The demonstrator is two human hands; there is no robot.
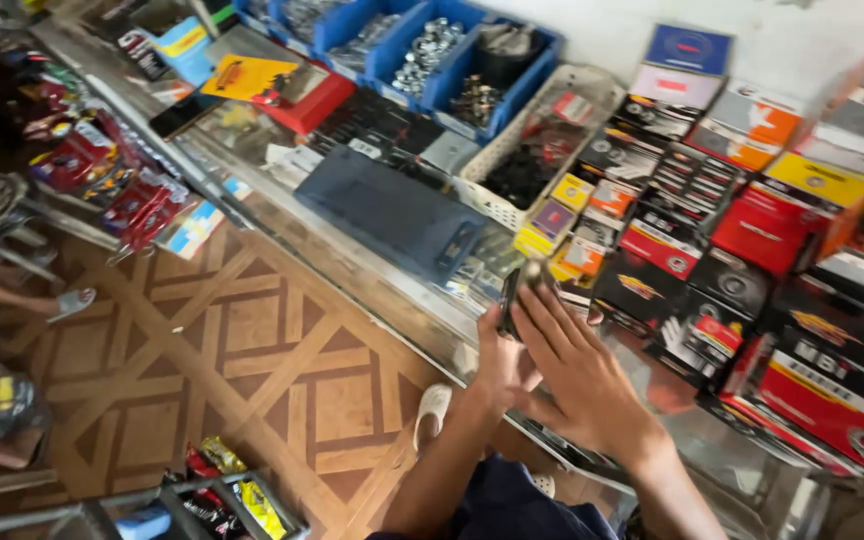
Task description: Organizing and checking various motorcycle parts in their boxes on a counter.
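Both my hands are raised together over the edge of a glass counter (352, 262). My left hand (495, 368) grips a small dark flat object (510, 296) held upright; I cannot tell what it is. My right hand (580, 378) lies beside it with fingers spread, and its fingertips touch the object's upper end. Just beyond the hands lie stacked black, red and orange boxes (692, 290) of parts.
A dark blue flat case (382, 210), a white basket (542, 150) of dark parts and blue bins (452, 55) of metal hardware sit on the counter. The patterned wood floor (252, 350) is to the left, with another person's sandalled foot (70, 302) on it. Red packets (122, 190) hang at far left.
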